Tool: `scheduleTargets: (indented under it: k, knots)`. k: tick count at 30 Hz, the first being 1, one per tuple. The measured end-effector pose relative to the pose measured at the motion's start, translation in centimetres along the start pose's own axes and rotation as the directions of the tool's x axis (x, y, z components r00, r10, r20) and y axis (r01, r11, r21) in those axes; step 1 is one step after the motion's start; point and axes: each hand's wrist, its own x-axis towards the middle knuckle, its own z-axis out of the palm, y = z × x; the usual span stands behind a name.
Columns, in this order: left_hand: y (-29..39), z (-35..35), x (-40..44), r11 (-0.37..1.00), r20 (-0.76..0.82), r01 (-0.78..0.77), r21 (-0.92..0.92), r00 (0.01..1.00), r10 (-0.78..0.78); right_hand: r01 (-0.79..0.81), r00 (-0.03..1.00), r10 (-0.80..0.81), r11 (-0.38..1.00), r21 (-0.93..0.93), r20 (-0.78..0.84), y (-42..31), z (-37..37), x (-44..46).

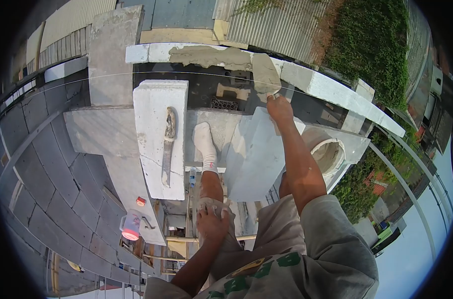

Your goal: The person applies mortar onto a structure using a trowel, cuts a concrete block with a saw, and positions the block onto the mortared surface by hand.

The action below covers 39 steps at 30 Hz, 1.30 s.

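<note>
My right hand (280, 108) is holding the trowel (266, 74) by its near end, fingers clamped; its long axis is running far across the blocks (313, 83), mortar (211, 57) lying just left. My left hand (212, 226) is resting well apart, fingers spread on my knee (211, 203).

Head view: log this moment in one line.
right hand: holds trowel at mortar on block wall | left hand: on left leg | bladed tool: lying on white block

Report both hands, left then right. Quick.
Left hand: open, resting on the left leg, holding nothing visible.
Right hand: closed on a trowel, its blade coated with mortar.
</note>
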Motion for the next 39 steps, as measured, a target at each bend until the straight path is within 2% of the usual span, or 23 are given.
scheduleTargets:
  k: [1, 3, 5, 8, 11, 14, 17, 20, 22, 24, 26, 28, 30, 32, 35, 36, 39]
  knots:
    - [0.0, -0.1, -0.1, 1.000, -0.009, -0.007, 0.002, 1.000, 0.007, -0.181, 0.978, 0.138, 0.937, 0.300, 0.160, -1.1, 0.5, -0.6]
    - [0.2, -0.2, -0.2, 1.000, -0.034, -0.023, 0.004, 0.999, 0.023, -0.284, 0.959, 0.211, 0.707, 0.648, 0.190, -0.9, 5.8, 0.0]
    - [0.2, -0.6, -0.1, 0.999, -0.074, -0.034, 0.003, 0.997, 0.035, -0.320, 0.942, 0.229, 0.405, 0.857, 0.243, -3.6, 8.9, -1.7]
    - [-0.3, -0.8, 0.0, 0.998, -0.093, -0.064, -0.006, 0.994, 0.063, -0.138, 0.957, 0.277, 0.165, 0.977, 0.089, -6.7, 12.3, -1.1]
    - [-1.5, -0.5, 0.2, 0.995, -0.111, -0.095, -0.040, 0.990, 0.090, -0.081, 0.925, 0.381, 0.229, 0.970, -0.013, -6.0, 15.3, 3.6]
    - [-2.6, -0.1, 0.4, 0.993, -0.111, -0.109, -0.048, 0.988, 0.104, -0.025, 0.929, 0.360, 0.284, 0.958, -0.083, -3.5, 18.6, 6.8]
    - [-3.5, 0.2, 0.6, 0.987, -0.125, -0.139, -0.076, 0.984, 0.128, -0.105, 0.931, 0.361, 0.409, 0.906, -0.055, -2.2, 19.6, 5.3]
    - [-3.4, -0.6, 0.6, 0.981, -0.142, -0.169, -0.090, 0.978, 0.155, -0.037, 0.920, 0.349, 0.528, 0.849, -0.177, -0.9, 22.1, 2.3]
    - [-3.9, -0.2, 0.6, 0.982, -0.151, -0.168, -0.082, 0.976, 0.155, -0.145, 0.924, 0.377, 0.511, 0.847, -0.069, 1.6, 24.7, 1.3]
    - [-3.5, -0.4, 0.7, 0.984, -0.152, -0.160, -0.084, 0.978, 0.146, -0.213, 0.923, 0.383, 0.580, 0.786, -0.032, 2.4, 25.4, -0.3]
    - [-2.8, -1.1, 0.7, 0.989, -0.138, -0.126, -0.080, 0.984, 0.114, -0.236, 0.919, 0.393, 0.524, 0.818, 0.013, 2.2, 24.7, -0.6]
    - [-3.0, -1.3, 0.9, 0.988, -0.110, -0.129, -0.081, 0.987, 0.120, -0.226, 0.915, 0.394, 0.322, 0.919, 0.087, -2.2, 19.2, -4.0]
    - [-3.2, -1.5, 0.8, 0.990, -0.085, -0.121, -0.069, 0.990, 0.115, 0.001, 0.932, 0.258, 0.699, 0.715, -0.255, -1.4, 19.8, -3.0]
    - [-3.0, -1.8, 0.8, 0.992, -0.076, -0.110, -0.064, 0.992, 0.105, 0.164, 0.856, 0.022, 0.936, 0.312, -0.517, -1.6, 20.1, -3.6]
    - [-3.1, -1.8, 0.8, 0.987, -0.092, -0.137, -0.084, 0.987, 0.129, 0.207, 0.948, -0.130, 0.946, 0.250, -0.291, -3.0, 19.2, -6.4]
    - [-3.2, -1.7, 0.8, 0.988, -0.092, -0.134, -0.073, 0.988, 0.127, 0.170, 0.982, -0.146, 0.959, 0.227, -0.119, -3.0, 19.1, -6.5]
    - [-3.4, -1.2, 0.8, 0.990, -0.083, -0.126, -0.063, 0.989, 0.121, 0.157, 0.987, -0.163, 0.949, 0.275, -0.002, -1.9, 21.4, -5.6]
